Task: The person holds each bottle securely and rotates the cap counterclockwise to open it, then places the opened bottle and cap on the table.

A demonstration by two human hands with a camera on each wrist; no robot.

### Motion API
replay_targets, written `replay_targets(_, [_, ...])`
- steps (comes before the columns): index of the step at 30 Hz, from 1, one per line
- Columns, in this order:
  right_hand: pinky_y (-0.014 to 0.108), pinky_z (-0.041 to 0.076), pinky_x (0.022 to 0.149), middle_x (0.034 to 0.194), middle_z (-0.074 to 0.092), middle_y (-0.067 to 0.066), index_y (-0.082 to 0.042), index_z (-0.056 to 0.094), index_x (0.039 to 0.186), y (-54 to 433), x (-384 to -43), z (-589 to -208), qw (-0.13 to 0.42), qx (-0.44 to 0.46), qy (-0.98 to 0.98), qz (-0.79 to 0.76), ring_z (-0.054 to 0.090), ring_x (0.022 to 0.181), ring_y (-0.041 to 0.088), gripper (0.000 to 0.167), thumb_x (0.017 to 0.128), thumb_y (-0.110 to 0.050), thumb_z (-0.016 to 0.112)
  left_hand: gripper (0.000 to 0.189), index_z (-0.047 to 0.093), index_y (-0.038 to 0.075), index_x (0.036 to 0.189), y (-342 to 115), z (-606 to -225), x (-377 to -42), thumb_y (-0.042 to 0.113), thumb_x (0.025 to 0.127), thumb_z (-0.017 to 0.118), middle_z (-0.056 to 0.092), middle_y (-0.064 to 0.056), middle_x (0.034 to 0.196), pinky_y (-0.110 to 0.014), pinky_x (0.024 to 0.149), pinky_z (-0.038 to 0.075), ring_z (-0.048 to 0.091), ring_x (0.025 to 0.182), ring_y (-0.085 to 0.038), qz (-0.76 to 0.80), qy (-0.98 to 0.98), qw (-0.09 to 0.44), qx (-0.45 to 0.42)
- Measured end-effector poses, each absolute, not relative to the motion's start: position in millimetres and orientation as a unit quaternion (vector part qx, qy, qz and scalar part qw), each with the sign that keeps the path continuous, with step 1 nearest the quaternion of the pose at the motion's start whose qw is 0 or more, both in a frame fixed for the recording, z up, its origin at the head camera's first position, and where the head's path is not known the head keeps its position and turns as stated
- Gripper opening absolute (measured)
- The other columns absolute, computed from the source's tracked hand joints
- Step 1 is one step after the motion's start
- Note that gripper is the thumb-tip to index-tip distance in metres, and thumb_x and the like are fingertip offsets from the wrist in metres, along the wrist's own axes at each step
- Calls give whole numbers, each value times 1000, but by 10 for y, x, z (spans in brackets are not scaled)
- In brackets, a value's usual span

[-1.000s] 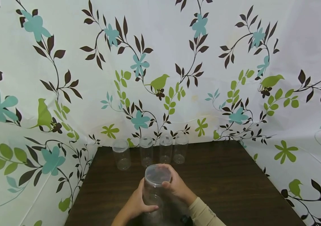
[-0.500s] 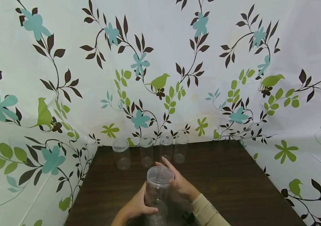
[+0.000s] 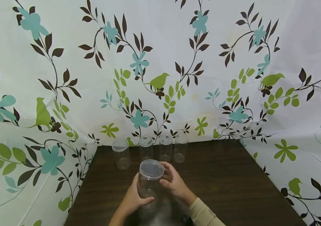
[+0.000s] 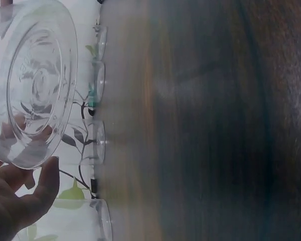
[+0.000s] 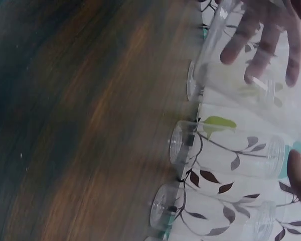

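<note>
A clear plastic jar point(image 3: 148, 185) with a translucent screw lid point(image 3: 152, 169) is held up over the dark table, tilted slightly. My left hand point(image 3: 130, 197) wraps around its body from the left, thumb across the front. At the lid's right edge, my right hand point(image 3: 177, 185) has its fingers bent behind the rim and its thumb in front. The left wrist view shows the jar's round base point(image 4: 37, 90) from below, clear of the tabletop, beside the left hand point(image 4: 20, 201). Fingers point(image 5: 236, 45) show through the jar in the right wrist view.
Several similar clear lidded jars stand in a row at the table's back edge, the leftmost jar point(image 3: 122, 157) being wider. A white patterned sheet point(image 3: 177, 103) hangs behind and along both sides of the dark wooden table point(image 3: 228, 188).
The right hand loosened with fingers spread off the lid half a second ago and now curls around its edge again. The jar shifted slightly left and upward in view, left hand still gripping it.
</note>
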State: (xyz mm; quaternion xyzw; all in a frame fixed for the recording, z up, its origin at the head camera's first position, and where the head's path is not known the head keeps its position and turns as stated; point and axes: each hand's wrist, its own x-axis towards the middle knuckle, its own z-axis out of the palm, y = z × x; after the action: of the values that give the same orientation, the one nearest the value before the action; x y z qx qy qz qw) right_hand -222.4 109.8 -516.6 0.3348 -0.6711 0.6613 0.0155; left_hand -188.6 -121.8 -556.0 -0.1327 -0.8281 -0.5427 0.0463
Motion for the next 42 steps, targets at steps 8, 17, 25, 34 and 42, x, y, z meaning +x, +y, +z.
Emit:
replay_targets(8, [29,46,101,148,46,20,-4,37,152,1028,-2190,-5165,11,331,-679,655,54,127,22,73,95,-34,72,124,20,9,158,-1175,-5537,-1864,33,65,97,50,-19,147,-50,100,47,55,126,-33,-521,-834,37,-179])
replay_targets(17, [30,45,102,151,45,22,-1,37,150,1092,-2215,-5103,-27,379,-629,678,53,129,25,81,93,-45,73,120,17,7,158,-1169,-5489,-1820,26,68,95,48,-15,149,-33,108,39,50,131,-26,-546,-802,-29,-243])
replay_targets(25, [34,42,107,157,37,20,-11,23,159,1127,-2231,-5095,-70,383,-624,678,47,136,30,90,94,-53,68,121,13,8,160,-1188,-5478,-1813,18,70,93,40,-17,156,-26,111,32,43,138,-25,-580,-771,-58,-256])
replay_targets(34, [32,43,106,159,24,27,-2,14,159,1106,-2276,-5147,-13,376,-621,687,42,140,19,94,96,-50,65,120,20,8,159,-1195,-5531,-1844,20,66,95,47,-15,150,-33,108,39,49,131,-27,-574,-795,-7,-196])
replay_targets(42, [34,46,103,152,40,25,-1,28,154,1034,-2193,-5160,19,357,-663,658,47,135,19,85,96,-48,68,123,20,8,158,-1256,-5582,-1902,28,65,98,53,-20,143,-53,100,46,56,126,-33,-539,-827,48,-151])
